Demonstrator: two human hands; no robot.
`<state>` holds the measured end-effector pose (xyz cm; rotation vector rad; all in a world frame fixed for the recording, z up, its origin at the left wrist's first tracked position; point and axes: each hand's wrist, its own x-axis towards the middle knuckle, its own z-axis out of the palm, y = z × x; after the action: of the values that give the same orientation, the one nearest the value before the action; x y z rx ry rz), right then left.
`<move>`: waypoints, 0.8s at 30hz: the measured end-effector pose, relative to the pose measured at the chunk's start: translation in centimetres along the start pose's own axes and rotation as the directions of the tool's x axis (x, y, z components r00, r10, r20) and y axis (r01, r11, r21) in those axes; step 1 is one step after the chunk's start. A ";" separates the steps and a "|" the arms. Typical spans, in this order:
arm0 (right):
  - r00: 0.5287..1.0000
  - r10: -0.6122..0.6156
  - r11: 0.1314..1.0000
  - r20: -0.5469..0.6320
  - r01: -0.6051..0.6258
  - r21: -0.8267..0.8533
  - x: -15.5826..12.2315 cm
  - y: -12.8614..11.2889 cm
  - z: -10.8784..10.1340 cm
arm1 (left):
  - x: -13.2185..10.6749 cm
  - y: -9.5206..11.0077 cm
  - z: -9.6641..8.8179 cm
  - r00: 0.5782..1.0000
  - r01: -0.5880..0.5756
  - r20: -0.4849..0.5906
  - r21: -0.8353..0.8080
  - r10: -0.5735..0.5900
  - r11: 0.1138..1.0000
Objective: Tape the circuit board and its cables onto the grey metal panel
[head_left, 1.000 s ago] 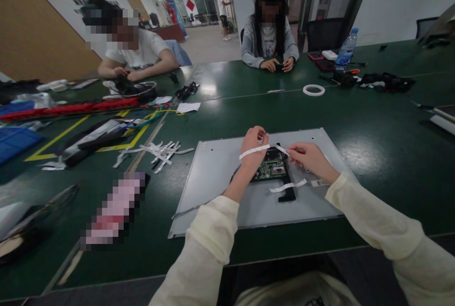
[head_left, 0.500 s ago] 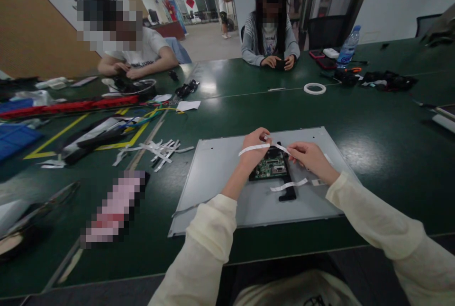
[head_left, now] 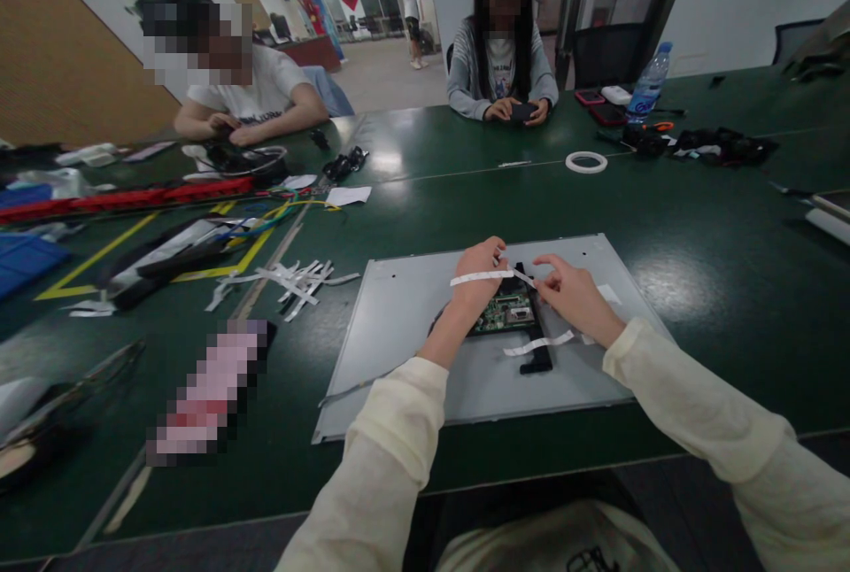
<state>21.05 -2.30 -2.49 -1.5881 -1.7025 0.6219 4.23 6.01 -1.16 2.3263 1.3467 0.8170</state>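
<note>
A grey flat panel lies in front of me, bearing a green circuit board and a black bracket. My left hand is closed over the board's top left, fingers curled at one end of a short white tape strip. Across the back of that hand sticks another white strip. My right hand has the short strip's other end at its thumb and lower fingers, its index finger lifted away. A third tape strip crosses the bracket's lower part.
Loose white strips lie in a heap left of the panel, above a pixelated pink object. A white tape ring and a water bottle are farther back. Two people sit across the green table.
My right index finger has lifted off the short strip. My left hand has shifted slightly right. The person opposite has tilted the dark object in their hands.
</note>
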 end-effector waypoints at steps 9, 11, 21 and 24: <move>1.000 -0.021 0.986 0.018 0.024 -0.166 -0.1 -0.5 0.2 | 0.4 -0.5 0.5 0.998 0.003 0.058 0.031 -0.005 1.000; 0.999 -0.026 0.978 0.022 0.030 -0.205 -0.2 -0.6 0.2 | 0.5 -0.6 0.5 0.998 0.000 0.065 0.014 -0.001 1.000; 1.000 -0.025 0.994 0.009 0.025 -0.110 -0.1 -0.5 0.0 | 0.5 -0.9 0.4 1.000 -0.003 0.019 -0.008 0.003 1.000; 0.999 -0.036 0.999 0.010 0.037 -0.035 0.0 -0.4 0.0 | 0.5 -0.8 0.3 1.000 0.016 -0.008 -0.012 -0.016 1.000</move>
<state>20.82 -2.37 -2.20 -1.5768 -1.7537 0.5849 4.10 6.79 -1.70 2.3031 1.3579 0.8281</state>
